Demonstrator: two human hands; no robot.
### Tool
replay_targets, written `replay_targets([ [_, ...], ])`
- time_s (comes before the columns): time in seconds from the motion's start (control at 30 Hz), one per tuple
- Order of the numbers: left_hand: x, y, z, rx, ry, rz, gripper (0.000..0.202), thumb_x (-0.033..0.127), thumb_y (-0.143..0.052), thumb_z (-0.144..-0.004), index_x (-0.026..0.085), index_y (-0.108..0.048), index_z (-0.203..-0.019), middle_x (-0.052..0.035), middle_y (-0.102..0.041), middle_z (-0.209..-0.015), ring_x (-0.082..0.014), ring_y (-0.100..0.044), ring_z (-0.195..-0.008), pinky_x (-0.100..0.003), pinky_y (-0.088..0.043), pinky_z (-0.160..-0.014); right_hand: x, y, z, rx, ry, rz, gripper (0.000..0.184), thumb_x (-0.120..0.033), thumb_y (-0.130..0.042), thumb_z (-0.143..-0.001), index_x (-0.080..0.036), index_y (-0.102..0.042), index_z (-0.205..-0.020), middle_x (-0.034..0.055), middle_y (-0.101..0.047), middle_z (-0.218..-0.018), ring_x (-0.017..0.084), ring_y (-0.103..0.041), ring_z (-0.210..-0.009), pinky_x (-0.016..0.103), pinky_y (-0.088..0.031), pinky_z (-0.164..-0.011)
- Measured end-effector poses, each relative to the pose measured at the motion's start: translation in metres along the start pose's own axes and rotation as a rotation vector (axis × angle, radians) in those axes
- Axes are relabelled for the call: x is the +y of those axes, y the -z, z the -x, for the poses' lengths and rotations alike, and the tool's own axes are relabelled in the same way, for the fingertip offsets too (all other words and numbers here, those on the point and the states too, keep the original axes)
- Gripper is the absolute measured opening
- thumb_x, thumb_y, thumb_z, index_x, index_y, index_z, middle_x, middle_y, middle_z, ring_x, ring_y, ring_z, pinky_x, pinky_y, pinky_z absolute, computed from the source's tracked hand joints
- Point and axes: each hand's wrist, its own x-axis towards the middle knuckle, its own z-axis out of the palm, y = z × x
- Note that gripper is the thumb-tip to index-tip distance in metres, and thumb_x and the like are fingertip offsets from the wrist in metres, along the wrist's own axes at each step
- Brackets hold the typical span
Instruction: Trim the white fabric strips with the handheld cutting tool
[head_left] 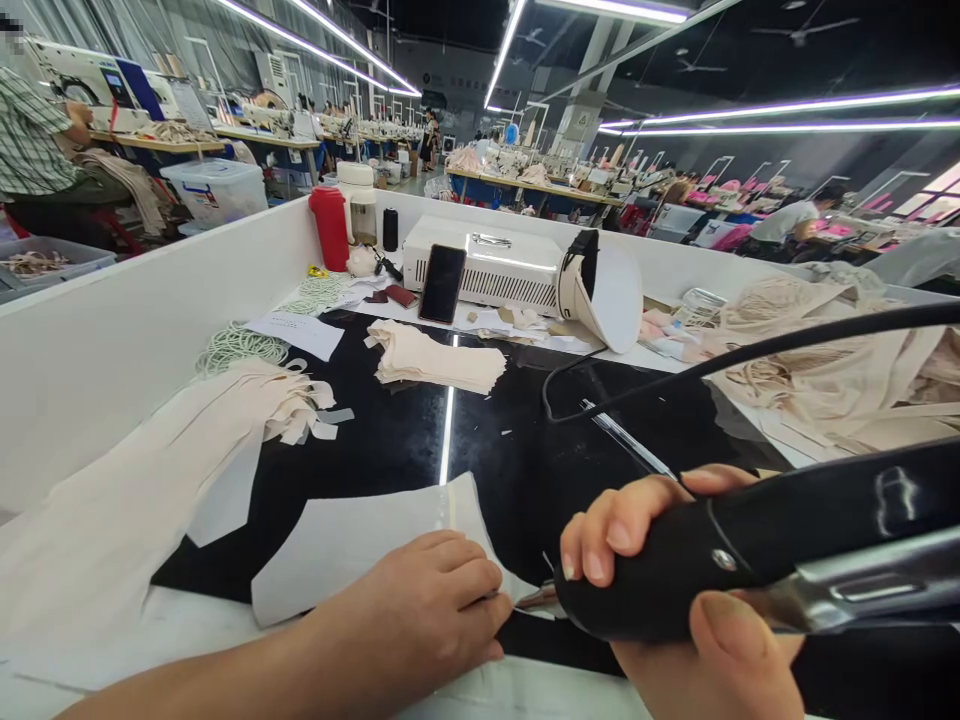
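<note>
My right hand (660, 560) is wrapped round a thick black corded hand tool (645, 590) with a shiny metal lever along its side. The tool's narrow metal tip (538, 597) meets the right corner of a white cut fabric piece (352, 545) on the black worktop. My left hand (442, 600) lies on that piece, its bent fingers close together at the edge beside the tip. Under my left fingers, the exact grip is hidden. A pale strip runs along the piece's upper right part. Behind my right hand lies a clear pen-like stick (626, 437).
Beige fabric pieces (142, 480) are piled at left, with a smaller stack (439, 358) farther back. A phone (442, 283) leans on a white vented box (487, 265) near a red bottle (329, 228). The black cable (750, 352) arcs across the right. Low white walls (150, 310) border the table.
</note>
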Motion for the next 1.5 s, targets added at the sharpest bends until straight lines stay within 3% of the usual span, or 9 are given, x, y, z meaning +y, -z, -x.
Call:
replay_targets([
  [0.3,-0.001,0.001,-0.001,0.001,-0.010,-0.034,0.020,0.029,-0.070,-0.104,0.013,-0.066,-0.116,-0.0046,-0.068,-0.102,-0.0210,-0.067,-0.100,-0.036,-0.057,-0.099,-0.007,0.008,-0.004,-0.047,-0.038,0.004,0.038,-0.038,-0.087,-0.084,-0.029,-0.064,-0.113,-0.0030,-0.068,-0.074,0.016,-0.063,-0.053,0.031,-0.058,-0.047],
  [0.43,-0.003,0.001,-0.001,-0.017,-0.025,-0.043,0.018,0.028,-0.072,-0.103,0.013,-0.066,-0.110,-0.0045,-0.067,-0.099,-0.0213,-0.067,-0.098,-0.036,-0.058,-0.097,-0.007,0.012,-0.003,-0.006,-0.011,0.020,0.038,-0.039,-0.087,-0.083,-0.028,-0.065,-0.111,-0.0029,-0.068,-0.072,0.015,-0.061,-0.051,0.031,-0.058,-0.046],
  [0.57,-0.003,0.000,0.000,-0.018,-0.010,-0.041,0.017,0.029,-0.069,-0.105,0.013,-0.066,-0.111,-0.0044,-0.067,-0.101,-0.0212,-0.066,-0.099,-0.036,-0.058,-0.098,-0.004,0.011,-0.002,0.039,0.006,0.024,0.038,-0.040,-0.087,-0.082,-0.028,-0.065,-0.111,-0.0037,-0.067,-0.071,0.014,-0.060,-0.050,0.029,-0.057,-0.045],
  [0.87,-0.004,0.008,-0.002,0.038,0.011,0.049,0.013,0.024,-0.066,-0.107,0.013,-0.066,-0.114,-0.0059,-0.069,-0.102,-0.0200,-0.068,-0.102,-0.033,-0.057,-0.101,-0.007,0.009,-0.003,-0.021,-0.005,0.069,0.035,-0.039,-0.086,-0.084,-0.029,-0.065,-0.111,-0.0032,-0.067,-0.072,0.016,-0.061,-0.051,0.032,-0.058,-0.045],
  [1.03,-0.016,0.021,0.000,0.080,0.131,0.088,0.014,0.019,-0.055,-0.111,0.014,-0.068,-0.110,-0.0077,-0.072,-0.108,-0.0194,-0.069,-0.104,-0.031,-0.058,-0.097,-0.002,0.016,-0.010,0.020,0.033,0.072,0.039,-0.040,-0.087,-0.082,-0.027,-0.064,-0.111,-0.0034,-0.067,-0.072,0.015,-0.061,-0.051,0.030,-0.057,-0.045],
  [1.2,-0.031,0.019,0.007,0.042,0.166,0.089,0.025,0.015,-0.047,-0.113,0.016,-0.071,-0.106,-0.0055,-0.071,-0.100,-0.0192,-0.068,-0.096,-0.032,-0.058,-0.090,0.012,0.030,-0.030,0.061,0.065,0.082,0.038,-0.034,-0.088,-0.081,-0.027,-0.063,-0.109,-0.0042,-0.068,-0.074,0.016,-0.063,-0.053,0.030,-0.057,-0.047],
  [1.33,-0.024,0.021,0.012,-0.041,0.311,0.126,0.019,0.011,-0.056,-0.107,0.018,-0.071,-0.097,-0.0023,-0.069,-0.100,-0.0168,-0.067,-0.089,-0.027,-0.055,-0.082,0.026,0.030,-0.044,0.073,0.076,0.074,0.035,-0.032,-0.085,-0.084,-0.027,-0.061,-0.110,-0.0050,-0.068,-0.077,0.015,-0.064,-0.055,0.031,-0.057,-0.050],
  [1.5,-0.013,0.038,0.018,-0.176,0.448,0.165,0.022,0.008,-0.060,-0.102,0.020,-0.066,-0.084,0.0031,-0.064,-0.086,-0.0109,-0.064,-0.068,-0.024,-0.046,-0.063,0.037,0.020,-0.047,0.008,0.055,0.045,0.034,-0.031,-0.081,-0.089,-0.027,-0.058,-0.114,-0.0057,-0.068,-0.081,0.015,-0.064,-0.057,0.033,-0.057,-0.055],
])
